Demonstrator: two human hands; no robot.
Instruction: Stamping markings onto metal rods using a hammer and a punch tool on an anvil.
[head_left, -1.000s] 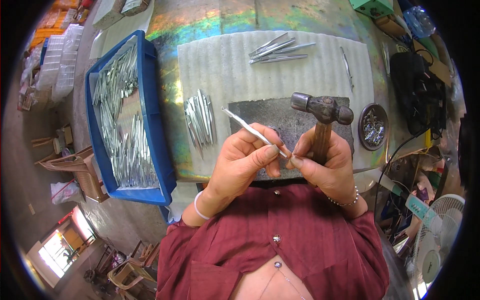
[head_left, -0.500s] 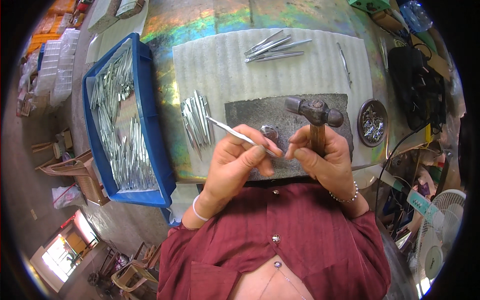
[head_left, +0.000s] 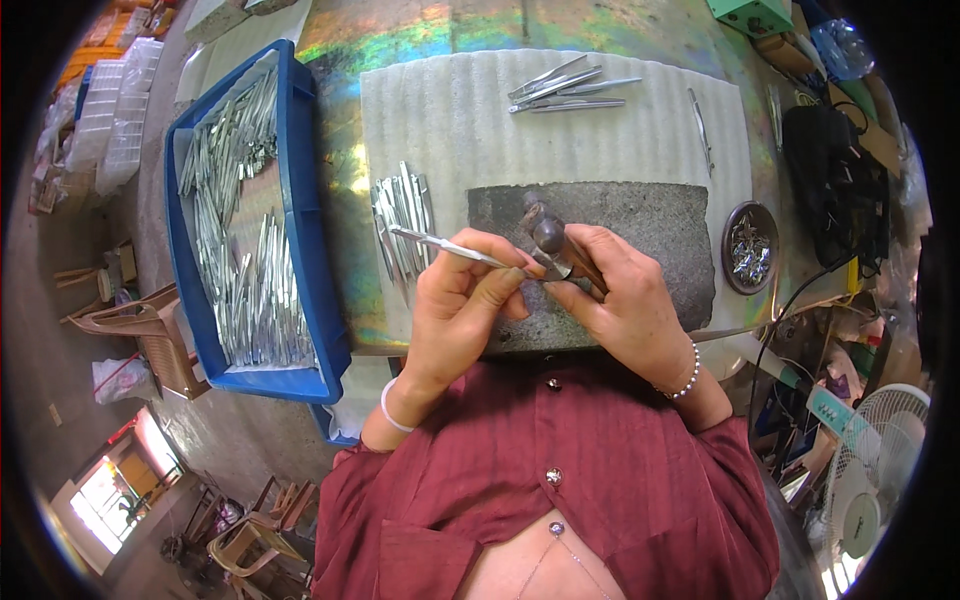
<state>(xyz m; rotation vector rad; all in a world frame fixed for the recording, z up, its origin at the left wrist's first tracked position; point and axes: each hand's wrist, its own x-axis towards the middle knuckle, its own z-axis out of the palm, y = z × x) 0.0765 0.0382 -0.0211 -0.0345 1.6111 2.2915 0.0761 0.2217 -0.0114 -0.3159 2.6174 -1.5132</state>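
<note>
My left hand (head_left: 455,300) pinches a slim silvery metal strip (head_left: 430,240) between thumb and fingers, its free end pointing to the upper left. In my right hand (head_left: 625,290) is a hammer (head_left: 546,232), gripped by its wooden handle, head tilted left over a dark grey slab (head_left: 645,215). My right thumb and fingertips come close to the strip's near end; whether they touch it I cannot tell. Something small and shiny shows by the hammer handle, too covered to name. Left of the slab lies a bunch of similar strips (head_left: 405,225).
White foam sheet (head_left: 440,110) covers the tabletop and bears several more strips (head_left: 570,88) at the back. A blue tray (head_left: 302,180) full of strips stands left. On the right are a round dish of small metal bits (head_left: 750,248), a black bag (head_left: 835,180) and a fan (head_left: 880,470).
The hammer has swung left and tipped over, its head now nearer the strip. My right hand has moved toward the left hand, which still holds the strip. The view has shifted slightly.
</note>
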